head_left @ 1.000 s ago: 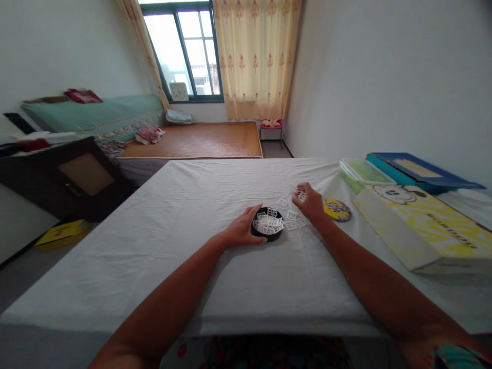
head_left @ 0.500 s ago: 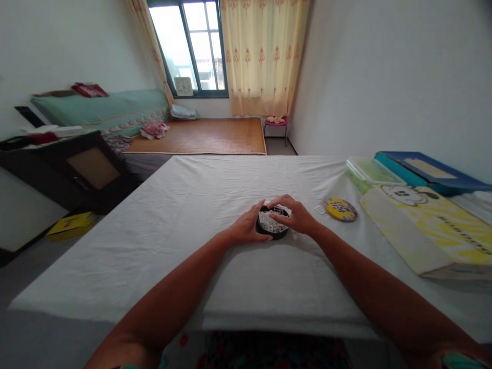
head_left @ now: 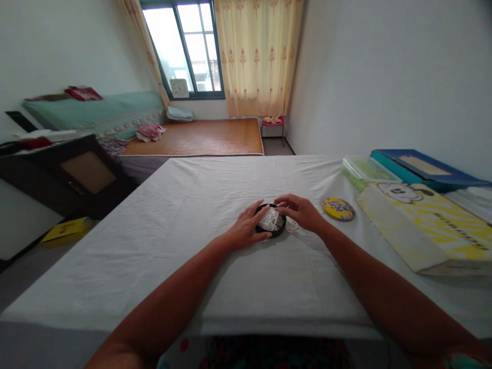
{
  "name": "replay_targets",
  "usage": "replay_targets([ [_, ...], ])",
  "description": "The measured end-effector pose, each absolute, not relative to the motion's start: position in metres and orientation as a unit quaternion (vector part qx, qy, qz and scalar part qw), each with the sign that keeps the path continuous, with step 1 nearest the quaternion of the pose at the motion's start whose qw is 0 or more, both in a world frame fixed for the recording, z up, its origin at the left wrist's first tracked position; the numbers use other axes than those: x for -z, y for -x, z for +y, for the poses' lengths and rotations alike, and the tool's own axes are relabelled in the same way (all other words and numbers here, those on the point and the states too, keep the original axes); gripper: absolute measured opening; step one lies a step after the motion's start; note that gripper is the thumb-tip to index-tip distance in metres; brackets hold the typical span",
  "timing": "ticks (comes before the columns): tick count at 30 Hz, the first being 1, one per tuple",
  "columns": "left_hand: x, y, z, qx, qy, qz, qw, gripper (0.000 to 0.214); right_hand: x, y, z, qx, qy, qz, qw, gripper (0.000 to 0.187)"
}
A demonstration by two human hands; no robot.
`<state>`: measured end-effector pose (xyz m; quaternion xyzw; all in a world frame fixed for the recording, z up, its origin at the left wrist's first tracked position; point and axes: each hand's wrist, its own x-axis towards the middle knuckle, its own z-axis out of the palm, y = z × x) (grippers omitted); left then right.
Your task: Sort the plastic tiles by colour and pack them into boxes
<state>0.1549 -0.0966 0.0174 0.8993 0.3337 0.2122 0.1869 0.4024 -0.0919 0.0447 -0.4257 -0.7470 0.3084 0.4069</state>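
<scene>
A round, shallow black tin (head_left: 278,234) rests on the white-covered table, filled with small white openwork pieces (head_left: 271,219). My left hand (head_left: 245,226) curves around its left side, fingers on the far rim and thumb along the near rim. Over the right rim reaches my right hand (head_left: 303,211), thumb and fingers bent together at the pieces; what they hold, if anything, is too small to make out. Beneath that hand, a few loose white pieces (head_left: 292,225) lie on the cloth beside the tin. Farther right sits a round yellow patterned lid (head_left: 338,209).
On the table's right are a yellow-and-white box (head_left: 426,225), a clear green-tinted container (head_left: 371,170) and a blue folder case (head_left: 430,166). Beyond the white tablecloth (head_left: 161,230) stand a bed (head_left: 203,136) and a dark cabinet (head_left: 57,169).
My right hand has drawn back slightly to the right, its thumb off the middle of the pieces. Loose white pieces now show right of the tin. My left hand stays around it.
</scene>
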Motion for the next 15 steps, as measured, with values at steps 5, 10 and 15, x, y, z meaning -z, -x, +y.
replay_targets([
  [5, -0.014, -0.155, -0.092, -0.240, -0.880, 0.355, 0.205, 0.105, -0.045, -0.457, -0.075, -0.108, 0.583, -0.753, 0.285, 0.025],
  [10, -0.017, -0.156, -0.090, -0.236, -0.875, 0.357, 0.228, 0.104, -0.032, -0.479, -0.074, -0.018, 0.668, -0.744, 0.009, 0.029],
  [15, -0.027, -0.144, -0.087, -0.247, -0.872, 0.356, 0.227, 0.109, -0.026, -0.449, -0.070, -0.105, 0.583, -0.790, 0.157, 0.027],
])
